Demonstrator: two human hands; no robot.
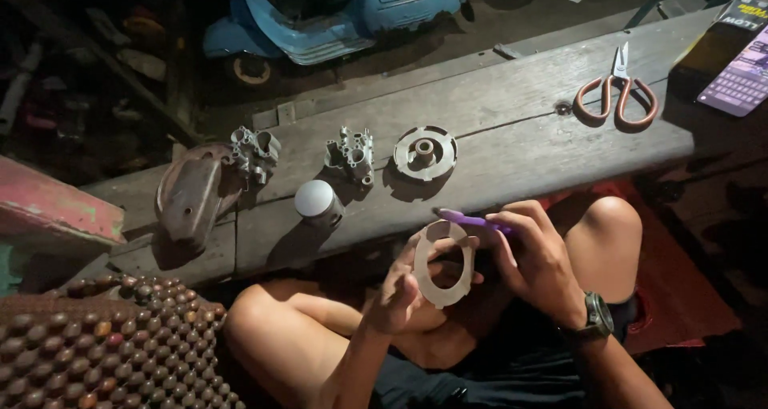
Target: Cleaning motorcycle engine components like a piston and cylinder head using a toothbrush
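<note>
scissors (617,95) on bench (512,149), right of disc (425,153)

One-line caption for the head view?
Left hand holds a flat tan ring-shaped gasket; right hand holds a purple pen at it.

Phone (740,77) & scooter (336,17) cut off

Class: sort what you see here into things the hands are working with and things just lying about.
In hand:
left hand holds flat ring-shaped gasket
right hand holds purple pen

Lying about:
scissors
round metal disc
two cast metal parts
white-topped cylinder
</note>
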